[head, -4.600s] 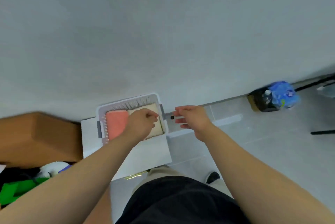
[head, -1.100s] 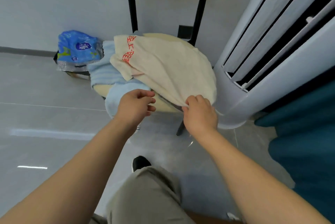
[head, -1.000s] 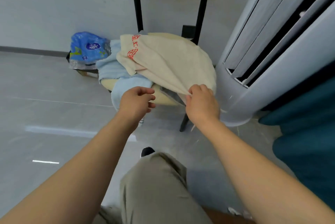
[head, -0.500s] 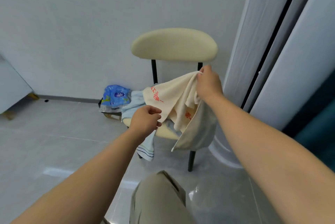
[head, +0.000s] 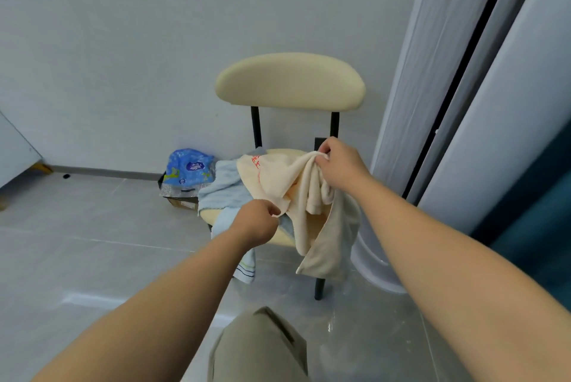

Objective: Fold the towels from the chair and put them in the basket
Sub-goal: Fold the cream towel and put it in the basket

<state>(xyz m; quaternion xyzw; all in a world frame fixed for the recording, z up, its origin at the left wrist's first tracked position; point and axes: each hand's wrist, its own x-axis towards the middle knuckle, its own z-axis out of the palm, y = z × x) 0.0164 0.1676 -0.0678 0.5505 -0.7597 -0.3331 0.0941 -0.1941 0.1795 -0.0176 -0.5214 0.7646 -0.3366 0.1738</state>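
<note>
A cream towel (head: 287,184) with red lettering is lifted partly off the seat of a cream chair (head: 290,85) with black legs. My right hand (head: 341,165) pinches its upper corner above the seat. My left hand (head: 258,221) grips its lower left edge near the seat's front. Part of the towel hangs down past the seat front. Under it a light blue towel (head: 222,190) lies on the seat and droops over the left edge. The basket is out of view.
A blue plastic package (head: 188,168) sits on a box on the floor left of the chair. A tall white appliance (head: 457,109) stands close on the right, with a dark teal surface beside it. Grey tiled floor (head: 77,242) lies to the left.
I went from the basket to the chair and took the cream towel's edge with my right hand, raising it. My left hand has now closed on its lower edge.
</note>
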